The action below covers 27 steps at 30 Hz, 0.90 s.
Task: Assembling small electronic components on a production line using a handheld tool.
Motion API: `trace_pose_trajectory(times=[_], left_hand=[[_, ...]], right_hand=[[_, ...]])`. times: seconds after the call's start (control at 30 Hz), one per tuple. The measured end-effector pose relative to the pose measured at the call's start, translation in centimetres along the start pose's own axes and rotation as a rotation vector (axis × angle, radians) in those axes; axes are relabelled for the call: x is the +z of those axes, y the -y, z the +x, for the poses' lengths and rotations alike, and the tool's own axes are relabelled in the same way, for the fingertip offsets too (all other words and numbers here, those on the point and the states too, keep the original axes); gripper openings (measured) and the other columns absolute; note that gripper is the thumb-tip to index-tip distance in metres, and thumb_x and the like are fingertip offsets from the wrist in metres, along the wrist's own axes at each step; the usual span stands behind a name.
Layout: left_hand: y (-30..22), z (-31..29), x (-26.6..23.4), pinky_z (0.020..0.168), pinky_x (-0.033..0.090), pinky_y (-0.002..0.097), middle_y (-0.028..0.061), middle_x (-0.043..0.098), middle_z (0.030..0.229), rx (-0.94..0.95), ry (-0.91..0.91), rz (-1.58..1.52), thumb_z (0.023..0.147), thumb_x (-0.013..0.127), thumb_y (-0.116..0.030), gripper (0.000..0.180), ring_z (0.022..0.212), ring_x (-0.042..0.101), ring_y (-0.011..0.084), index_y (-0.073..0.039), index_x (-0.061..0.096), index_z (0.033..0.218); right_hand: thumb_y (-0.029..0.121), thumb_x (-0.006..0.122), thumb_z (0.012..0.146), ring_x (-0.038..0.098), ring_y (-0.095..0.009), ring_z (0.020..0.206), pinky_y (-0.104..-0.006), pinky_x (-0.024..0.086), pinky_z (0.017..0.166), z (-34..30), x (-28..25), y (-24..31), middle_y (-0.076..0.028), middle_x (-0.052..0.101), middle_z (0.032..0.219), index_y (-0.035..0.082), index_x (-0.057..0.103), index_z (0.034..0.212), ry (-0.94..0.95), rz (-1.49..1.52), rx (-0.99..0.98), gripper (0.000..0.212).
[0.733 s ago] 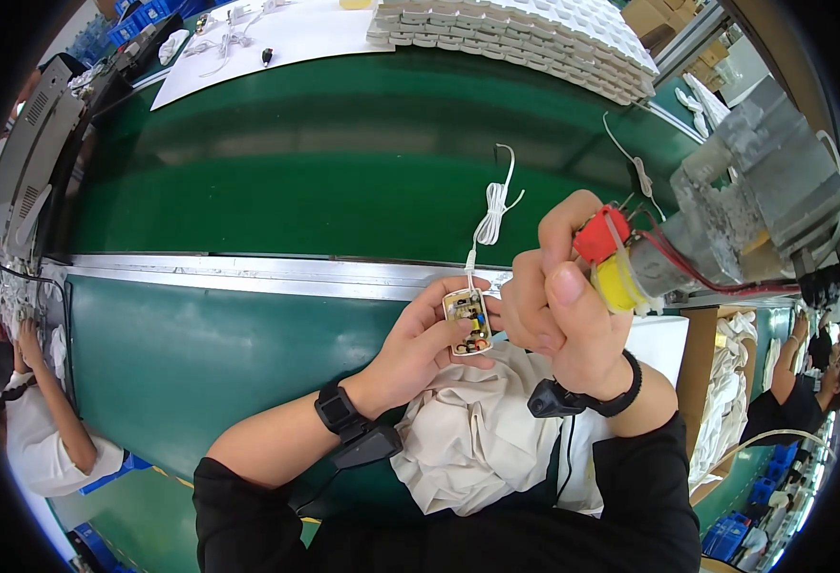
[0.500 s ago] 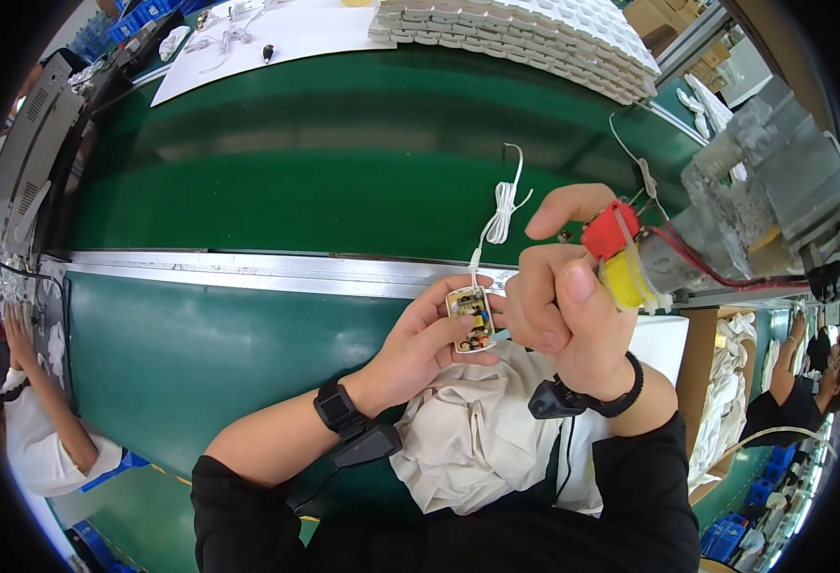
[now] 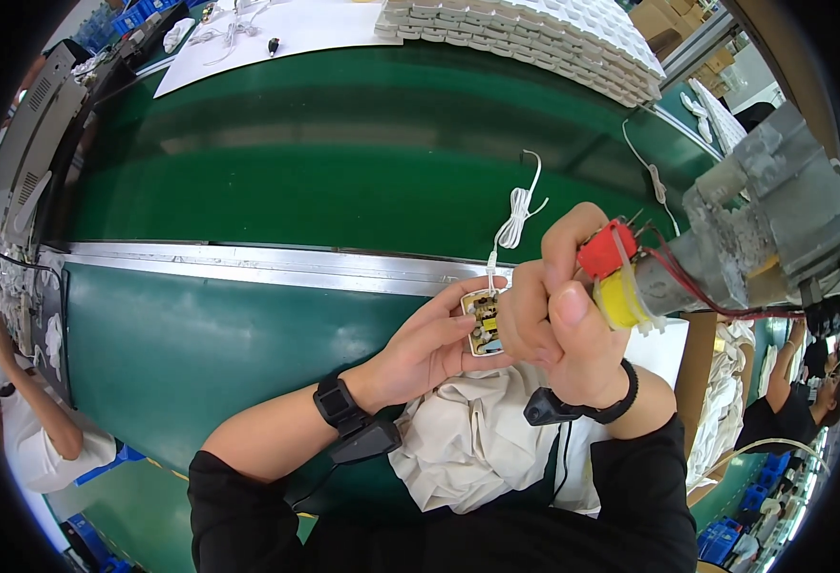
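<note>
A small circuit board in a white open case (image 3: 482, 325) rests in my left hand (image 3: 425, 346), which is closed on it with the thumb along its near side. From the case's far end runs a white bundled cable (image 3: 515, 218), lying across the green surface. My right hand (image 3: 568, 329) is closed at the end of a grey nozzle-like tool (image 3: 716, 253) with a red switch block (image 3: 608, 250) and yellow tape (image 3: 620, 301). The index finger curls by the red block; the thumb is beside the tape. Right-hand fingers cover the case's right edge. The tool's tip is hidden.
Crumpled off-white cloth (image 3: 477, 435) lies below my hands. A metal rail (image 3: 248, 267) crosses the green bench (image 3: 171, 334). White trays (image 3: 534, 43) are stacked at the back. A cardboard box (image 3: 697, 382) stands right. Other people work at both sides.
My left hand has moved slightly right with the circuit board, under the right hand's fingers. The right index finger, stretched out before, has curled in toward the red block.
</note>
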<state>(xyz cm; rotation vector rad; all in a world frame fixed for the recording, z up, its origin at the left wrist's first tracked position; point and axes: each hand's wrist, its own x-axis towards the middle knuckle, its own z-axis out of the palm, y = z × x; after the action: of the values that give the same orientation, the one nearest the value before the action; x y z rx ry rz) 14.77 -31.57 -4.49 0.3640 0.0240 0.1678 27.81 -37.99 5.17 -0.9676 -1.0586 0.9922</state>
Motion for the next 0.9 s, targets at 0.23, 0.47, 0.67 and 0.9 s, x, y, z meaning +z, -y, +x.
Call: trace_pose_trajectory(times=[0.23, 0.47, 0.67, 0.9], left_hand=[[0.4, 0.5, 0.1, 0.102, 0.041, 0.0428, 0.0145, 0.04, 0.131, -0.013, -0.039, 0.016, 0.095, 0.038, -0.012, 0.045, 0.119, 0.048, 0.024, -0.006, 0.024, 0.137], [-1.9, 5.5, -0.4, 0.09, 0.047, 0.0343, 0.0116, 0.046, 0.124, 0.124, -0.074, 0.35, 0.094, 0.045, -0.016, 0.04, 0.113, 0.051, 0.0179, -0.007, 0.035, 0.132], [-5.7, 10.5, 1.7, 0.09, 0.039, 0.0361, 0.0141, 0.048, 0.122, 0.259, -0.049, 1.479, 0.084, 0.054, -0.02, 0.046, 0.11, 0.05, 0.0242, -0.003, 0.044, 0.126], [-5.0, 9.4, 0.2, 0.077, 0.046, 0.0406, 0.0241, 0.053, 0.103, 0.741, -0.028, 2.029, 0.08, 0.061, -0.02, 0.046, 0.097, 0.054, 0.0364, -0.001, 0.048, 0.12]], right_hand=[[0.037, 0.054, 0.091, 0.031, -0.007, 0.037, -0.0231, 0.026, 0.036, -0.3, -0.5, 0.5, 0.001, 0.035, 0.048, 0.006, 0.032, 0.101, -0.013, -0.029, 0.027, 0.039], [0.037, 0.051, 0.092, 0.03, -0.006, 0.037, -0.023, 0.026, 0.037, 0.0, -0.2, 1.4, 0.001, 0.034, 0.048, 0.003, 0.033, 0.108, 0.012, -0.053, 0.004, 0.041], [0.037, 0.05, 0.093, 0.028, -0.006, 0.038, -0.0224, 0.024, 0.037, -0.4, 0.3, 1.4, 0.002, 0.032, 0.049, 0.003, 0.033, 0.107, 0.003, 0.032, 0.085, 0.04], [0.036, 0.049, 0.093, 0.027, -0.006, 0.038, -0.0219, 0.022, 0.037, -0.1, 0.4, 1.4, 0.002, 0.032, 0.049, 0.003, 0.034, 0.106, 0.014, 0.023, 0.02, 0.038]])
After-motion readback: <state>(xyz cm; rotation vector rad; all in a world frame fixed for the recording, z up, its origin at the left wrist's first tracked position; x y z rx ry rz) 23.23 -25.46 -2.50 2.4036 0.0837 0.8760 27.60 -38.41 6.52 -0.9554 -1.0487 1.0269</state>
